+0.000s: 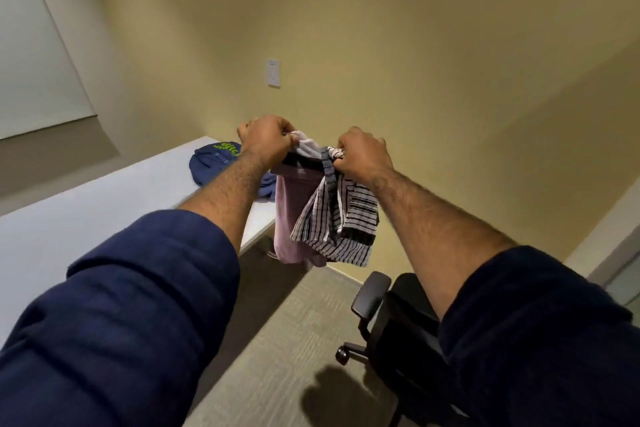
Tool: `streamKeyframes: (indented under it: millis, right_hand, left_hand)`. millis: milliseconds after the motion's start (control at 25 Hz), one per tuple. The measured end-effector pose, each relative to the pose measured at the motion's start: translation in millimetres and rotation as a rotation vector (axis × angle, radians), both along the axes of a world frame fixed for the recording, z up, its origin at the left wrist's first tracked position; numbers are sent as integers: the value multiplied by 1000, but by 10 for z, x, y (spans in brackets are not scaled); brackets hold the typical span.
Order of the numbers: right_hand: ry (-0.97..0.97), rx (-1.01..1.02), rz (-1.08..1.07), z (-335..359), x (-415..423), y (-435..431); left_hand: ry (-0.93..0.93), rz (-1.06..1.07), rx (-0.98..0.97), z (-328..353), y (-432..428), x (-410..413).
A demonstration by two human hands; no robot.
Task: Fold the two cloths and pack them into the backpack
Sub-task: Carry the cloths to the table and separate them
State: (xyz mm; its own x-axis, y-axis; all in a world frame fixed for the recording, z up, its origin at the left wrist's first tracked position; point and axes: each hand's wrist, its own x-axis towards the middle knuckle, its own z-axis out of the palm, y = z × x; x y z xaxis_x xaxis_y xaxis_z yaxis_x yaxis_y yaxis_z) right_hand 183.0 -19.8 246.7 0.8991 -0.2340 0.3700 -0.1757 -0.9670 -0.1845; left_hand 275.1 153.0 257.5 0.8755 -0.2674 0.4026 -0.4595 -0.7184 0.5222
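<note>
My left hand and right hand both clenched on top edge of striped cloth, held in air past tabletop corner. Pinkish cloth hangs behind it, seemingly caught in same grip. I'd separate the two, slide hands apart to corners, let cloth hang flat, then fold. Blue backpack lies on white tabletop, near far end. Black office chair at right, grey carpet, beige walls.

Beige walls, grey carpet, office chair.
</note>
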Motion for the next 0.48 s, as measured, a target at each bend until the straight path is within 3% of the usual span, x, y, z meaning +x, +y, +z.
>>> streamKeyframes:
  millis: [480]
  right_hand:
    - [-25, 16, 356, 193, 2107, 1811]
  left_hand:
    - [-45, 363, 12, 172, 2028, 1388]
